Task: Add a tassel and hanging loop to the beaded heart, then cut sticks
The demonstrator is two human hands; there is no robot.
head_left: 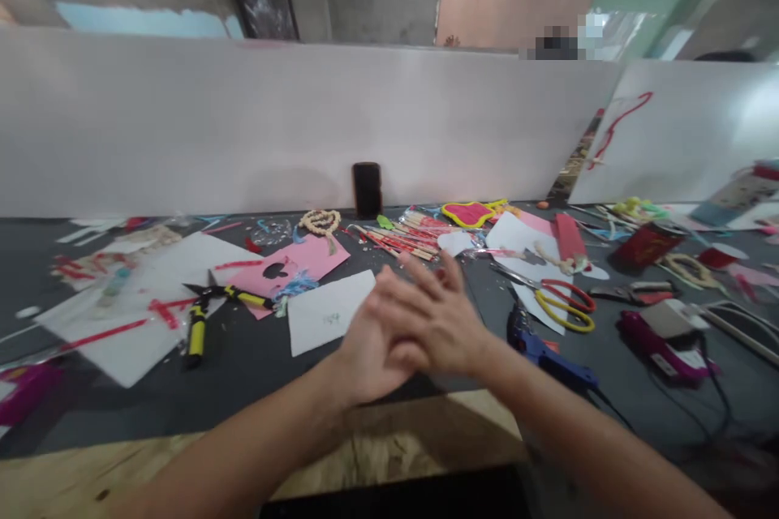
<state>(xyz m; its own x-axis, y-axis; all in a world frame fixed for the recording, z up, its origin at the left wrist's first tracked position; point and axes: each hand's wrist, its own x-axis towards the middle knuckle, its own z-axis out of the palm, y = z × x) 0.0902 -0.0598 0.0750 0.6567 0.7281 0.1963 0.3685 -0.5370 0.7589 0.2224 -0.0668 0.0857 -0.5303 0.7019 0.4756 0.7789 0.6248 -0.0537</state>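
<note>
Palm to palm, my left hand [368, 365] and my right hand [447, 324] meet above the front of the dark table. The right hand lies across the left, its fingers stretched out and slightly apart. My left fingers are partly covered by it, but they look extended. Neither hand shows anything held. Just left of them is a white card [320, 316] with faint green marks. A blue glue gun [557, 361] with a cord lies to the right. Beyond the fingertips is a bundle of red-and-cream sticks [407, 239].
A phone [367, 188] leans on the white partition [292, 122]. Yellow-and-black pliers [195, 332], pink paper [322, 253] and white sheets [131, 353] lie left. Rightward are red-and-yellow-handled scissors [565, 312], a red can [646, 247] and a magenta tool [663, 353].
</note>
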